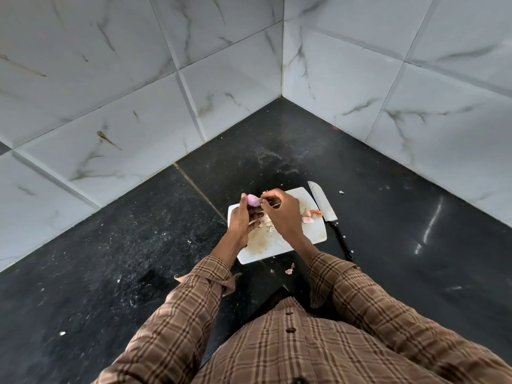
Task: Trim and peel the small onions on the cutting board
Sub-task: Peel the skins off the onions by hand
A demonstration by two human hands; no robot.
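One small onion (254, 200) sits pinched in left hand (243, 217) grip.

Small onion (253, 200): pink-purple, glossy, mostly bare of skin, raised above the far left part of the cutting board (313, 231). Board: white, rectangular, rounded corners, stained brownish at centre, lying flat and skewed on the dark counter. On it, a pale heap of peelings (266, 220) mid-board; pinkish onion pieces (309, 216) near its right edge.
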